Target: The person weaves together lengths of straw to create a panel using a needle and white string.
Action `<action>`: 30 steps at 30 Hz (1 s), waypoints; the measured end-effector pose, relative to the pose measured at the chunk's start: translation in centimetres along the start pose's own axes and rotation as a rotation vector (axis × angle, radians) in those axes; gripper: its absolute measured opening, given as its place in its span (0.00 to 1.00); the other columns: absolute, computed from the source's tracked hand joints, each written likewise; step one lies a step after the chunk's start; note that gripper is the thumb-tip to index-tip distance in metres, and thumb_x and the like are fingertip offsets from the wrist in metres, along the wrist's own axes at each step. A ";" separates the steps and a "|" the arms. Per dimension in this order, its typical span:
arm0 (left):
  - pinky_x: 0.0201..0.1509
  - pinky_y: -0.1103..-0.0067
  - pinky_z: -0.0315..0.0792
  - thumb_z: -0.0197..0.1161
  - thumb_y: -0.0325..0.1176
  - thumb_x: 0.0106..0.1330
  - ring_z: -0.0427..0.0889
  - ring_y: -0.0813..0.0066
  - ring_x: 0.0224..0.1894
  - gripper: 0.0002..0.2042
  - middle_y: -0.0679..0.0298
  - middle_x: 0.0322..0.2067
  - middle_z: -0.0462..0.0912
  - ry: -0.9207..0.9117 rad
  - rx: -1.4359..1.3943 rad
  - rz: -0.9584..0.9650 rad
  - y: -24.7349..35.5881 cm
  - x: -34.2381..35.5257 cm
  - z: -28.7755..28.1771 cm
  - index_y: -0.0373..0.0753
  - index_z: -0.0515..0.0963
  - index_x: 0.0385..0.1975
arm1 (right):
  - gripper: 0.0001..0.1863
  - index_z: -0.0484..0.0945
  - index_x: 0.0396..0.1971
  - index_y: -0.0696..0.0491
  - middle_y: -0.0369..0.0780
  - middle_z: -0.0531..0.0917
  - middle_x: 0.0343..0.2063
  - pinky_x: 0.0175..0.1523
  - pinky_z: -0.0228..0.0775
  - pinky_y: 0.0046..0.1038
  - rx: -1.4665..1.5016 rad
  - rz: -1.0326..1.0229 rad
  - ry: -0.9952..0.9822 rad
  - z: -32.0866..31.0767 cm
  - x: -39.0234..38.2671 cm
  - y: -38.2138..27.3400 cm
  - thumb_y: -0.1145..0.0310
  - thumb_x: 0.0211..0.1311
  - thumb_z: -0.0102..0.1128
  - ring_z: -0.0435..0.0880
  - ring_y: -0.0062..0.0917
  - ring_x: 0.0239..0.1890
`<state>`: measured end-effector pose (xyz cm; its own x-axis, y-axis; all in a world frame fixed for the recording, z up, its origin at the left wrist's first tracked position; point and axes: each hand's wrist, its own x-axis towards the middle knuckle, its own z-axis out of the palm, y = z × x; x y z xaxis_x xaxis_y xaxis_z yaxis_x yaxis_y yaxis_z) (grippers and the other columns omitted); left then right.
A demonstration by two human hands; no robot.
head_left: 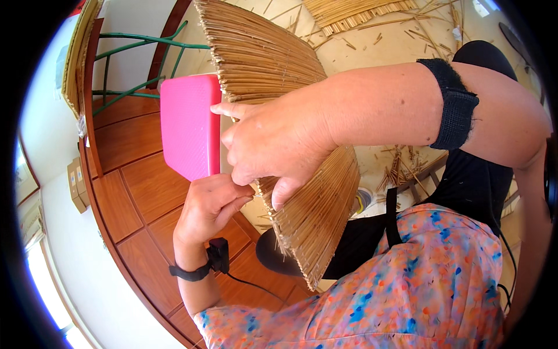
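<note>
A long mat of straw-coloured reeds runs upright through the middle, its stitched edge facing left. My right hand grips that edge from above, index finger stretched toward a pink plastic rectangular object behind it, thumb over the reeds. Just below, at the same edge, my left hand is pinched on something thin and pale, too small to make out. The mat's lower part rests by my dark-clad leg. Both wrists wear black bands.
Wooden panelling fills the left, with a green metal frame and stacked boards above it. A second reed mat and scattered reed pieces lie on the pale floor beyond. A black cable trails from my left wrist.
</note>
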<state>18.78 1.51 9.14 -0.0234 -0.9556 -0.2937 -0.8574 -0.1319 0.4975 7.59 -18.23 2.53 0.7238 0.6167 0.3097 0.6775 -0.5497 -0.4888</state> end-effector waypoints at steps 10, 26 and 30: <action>0.30 0.72 0.73 0.66 0.22 0.54 0.80 0.60 0.27 0.05 0.59 0.25 0.80 0.008 0.037 0.013 0.3 -0.1 0.4 0.36 0.80 0.30 | 0.17 0.82 0.35 0.49 0.35 0.82 0.34 0.73 0.31 0.59 0.012 -0.023 0.013 -0.3 -0.1 -0.1 0.51 0.55 0.65 0.75 0.30 0.53; 0.30 0.74 0.74 0.67 0.21 0.52 0.81 0.61 0.27 0.06 0.60 0.26 0.81 0.044 -0.033 0.014 0.2 -0.2 1.4 0.37 0.80 0.29 | 0.17 0.83 0.34 0.49 0.35 0.82 0.33 0.73 0.29 0.59 -0.028 0.000 -0.031 -0.2 -0.3 -0.3 0.51 0.56 0.64 0.75 0.32 0.53; 0.30 0.74 0.74 0.67 0.21 0.52 0.81 0.61 0.27 0.06 0.60 0.26 0.82 0.057 -0.023 0.014 0.5 -0.2 1.5 0.37 0.80 0.29 | 0.18 0.82 0.35 0.50 0.35 0.83 0.35 0.73 0.30 0.60 -0.028 -0.012 -0.048 -0.6 -0.3 -0.5 0.50 0.56 0.64 0.75 0.31 0.53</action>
<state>17.57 2.00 8.21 -0.0055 -0.9707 -0.2404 -0.8449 -0.1241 0.5203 7.18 -18.50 3.20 0.7086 0.6494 0.2760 0.6903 -0.5569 -0.4619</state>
